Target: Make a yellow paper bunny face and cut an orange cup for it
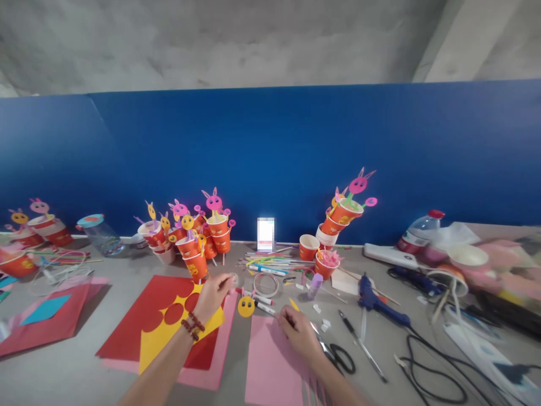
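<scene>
My left hand (213, 294), with a beaded bracelet (194, 326) on its wrist, is closed in a pinch above the yellow paper (158, 335) with round cut-outs. A small pale thing shows at its fingertips, too blurred to name. My right hand (298, 331) is closed, fingers curled together over the upper edge of a pink sheet (270, 361); what it holds, if anything, is hidden. Between the hands lies a yellow round face with ears (245, 306), beside a marker (264, 308). Scissors (341, 358) with black handles lie next to my right wrist.
Red paper cups with rabbit faces (196, 256) stand behind my left hand. Straws or sticks (274, 262), a tape roll (266, 285) and a glue stick (315, 286) lie mid-table. At right are a blue glue gun (380, 304), a pen (361, 344), cords and a power strip (486, 355).
</scene>
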Demonstrator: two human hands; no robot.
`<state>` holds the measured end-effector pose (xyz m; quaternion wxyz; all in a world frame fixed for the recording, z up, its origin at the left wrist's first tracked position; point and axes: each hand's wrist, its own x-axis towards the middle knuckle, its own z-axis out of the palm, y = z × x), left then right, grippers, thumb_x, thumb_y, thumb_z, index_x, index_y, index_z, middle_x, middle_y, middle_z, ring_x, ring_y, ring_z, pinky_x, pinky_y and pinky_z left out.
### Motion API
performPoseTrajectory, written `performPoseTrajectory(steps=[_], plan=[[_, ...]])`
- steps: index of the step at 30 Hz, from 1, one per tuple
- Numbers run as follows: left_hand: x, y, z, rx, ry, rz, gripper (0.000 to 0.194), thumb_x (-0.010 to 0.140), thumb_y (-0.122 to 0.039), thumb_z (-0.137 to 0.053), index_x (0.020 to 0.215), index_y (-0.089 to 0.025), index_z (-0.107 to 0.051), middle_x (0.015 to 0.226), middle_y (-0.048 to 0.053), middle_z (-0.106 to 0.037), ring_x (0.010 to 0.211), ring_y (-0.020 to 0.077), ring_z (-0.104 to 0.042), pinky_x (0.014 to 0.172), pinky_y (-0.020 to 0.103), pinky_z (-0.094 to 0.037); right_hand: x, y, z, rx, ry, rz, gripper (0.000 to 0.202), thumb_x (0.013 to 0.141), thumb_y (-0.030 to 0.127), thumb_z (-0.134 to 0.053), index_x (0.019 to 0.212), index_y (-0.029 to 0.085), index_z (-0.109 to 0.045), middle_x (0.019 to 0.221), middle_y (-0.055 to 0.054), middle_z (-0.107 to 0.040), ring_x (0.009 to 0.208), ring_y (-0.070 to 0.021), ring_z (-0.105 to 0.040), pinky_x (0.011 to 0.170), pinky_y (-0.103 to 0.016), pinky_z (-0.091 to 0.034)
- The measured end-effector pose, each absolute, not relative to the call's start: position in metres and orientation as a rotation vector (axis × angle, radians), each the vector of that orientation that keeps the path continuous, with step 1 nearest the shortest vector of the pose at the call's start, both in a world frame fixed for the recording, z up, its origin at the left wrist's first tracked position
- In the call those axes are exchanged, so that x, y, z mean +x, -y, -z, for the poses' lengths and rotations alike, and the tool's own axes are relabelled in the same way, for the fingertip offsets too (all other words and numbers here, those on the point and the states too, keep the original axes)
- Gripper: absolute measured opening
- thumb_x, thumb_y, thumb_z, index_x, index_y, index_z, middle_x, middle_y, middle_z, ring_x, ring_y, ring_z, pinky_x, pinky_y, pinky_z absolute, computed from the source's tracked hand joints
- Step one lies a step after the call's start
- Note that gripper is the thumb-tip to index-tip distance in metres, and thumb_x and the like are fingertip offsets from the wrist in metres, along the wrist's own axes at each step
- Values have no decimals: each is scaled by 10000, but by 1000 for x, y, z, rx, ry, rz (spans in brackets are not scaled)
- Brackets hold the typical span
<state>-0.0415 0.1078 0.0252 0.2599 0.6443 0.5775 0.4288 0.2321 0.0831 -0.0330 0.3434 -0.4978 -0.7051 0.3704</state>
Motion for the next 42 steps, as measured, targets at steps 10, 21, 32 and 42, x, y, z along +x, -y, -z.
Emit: performPoseTrajectory(steps=[10, 21, 32, 42], plan=[[-28, -84, -17, 1748, -1508, -1126, 303, 884, -456, -517, 913, -220, -705, 812, 63, -693, 710, 217, -620, 668, 271, -467, 231, -80, 29, -1298, 1806, -979, 364, 939, 452, -477, 656, 228, -431, 558, 45, -434, 546, -149, -429, 526, -258, -303], [12, -57, -2, 1914, -1366, -1085, 471, 945, -454, -481, 545, -208, -471, 546, -6, -446, 530, 152, -421, 549, 267, -308, 229, -75, 17, -1201, 1745, -958, 301, 956, 401, -498, 743, 203, -576, 635, 27, -551, 606, -147, -523, 594, -245, -373], [25, -35, 20, 2508, -1132, -884, 444, 974, -256, -485, 534, -213, -441, 528, 23, -543, 510, 151, -493, 537, 291, -292, 277, -104, -70, -1215, 1725, -541, 335, 994, 432, -410, 885, 199, -624, 660, -8, -621, 575, -155, -565, 564, -246, -430], [30, -38, 15, 2553, -1065, -893, 433, 958, -229, -497, 525, -216, -477, 512, 13, -530, 484, 138, -492, 522, 295, -288, 301, -230, -107, -1704, 2163, -81, 106, 922, 244, -613, 939, 172, -689, 965, -99, -711, 902, -250, -664, 718, -309, -467]])
